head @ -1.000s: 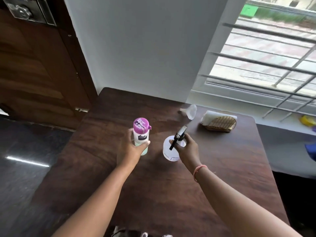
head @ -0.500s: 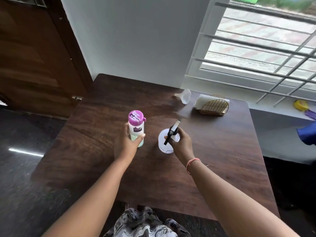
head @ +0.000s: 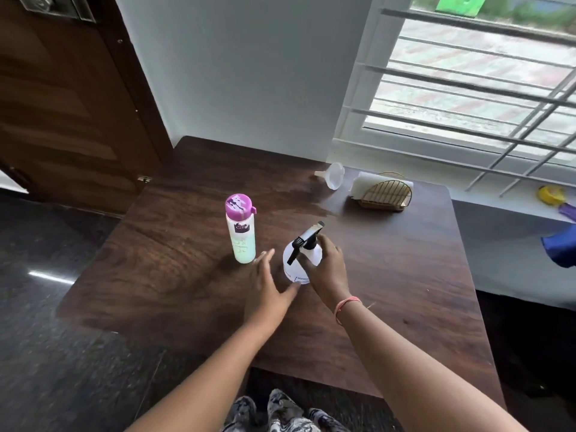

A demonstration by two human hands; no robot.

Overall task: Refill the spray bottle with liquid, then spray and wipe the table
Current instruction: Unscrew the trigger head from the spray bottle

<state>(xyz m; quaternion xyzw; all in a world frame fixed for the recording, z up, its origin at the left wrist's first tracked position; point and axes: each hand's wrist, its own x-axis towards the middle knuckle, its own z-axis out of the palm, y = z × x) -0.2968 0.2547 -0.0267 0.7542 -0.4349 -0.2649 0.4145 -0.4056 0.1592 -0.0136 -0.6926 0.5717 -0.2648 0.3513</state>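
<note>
A white spray bottle (head: 298, 264) with a black trigger head stands upright on the dark wooden table (head: 174, 263). My right hand (head: 327, 269) grips it around the neck from the right. A pale green bottle with a purple cap (head: 241, 233) stands upright and free to its left. My left hand (head: 268, 288) hovers open between the two bottles, fingers spread, with the fingertips near the base of the spray bottle. A clear funnel (head: 333, 175) lies on its side at the back of the table.
A gold wire holder with white tissues (head: 385, 191) sits at the back right. A wet patch darkens the table near the funnel. A white wall and a barred window lie beyond, a wooden door at left, a ledge with yellow and blue items at right.
My left hand has let go of the purple-capped bottle and moved right toward the spray bottle. The right hand keeps its grip on the spray bottle.
</note>
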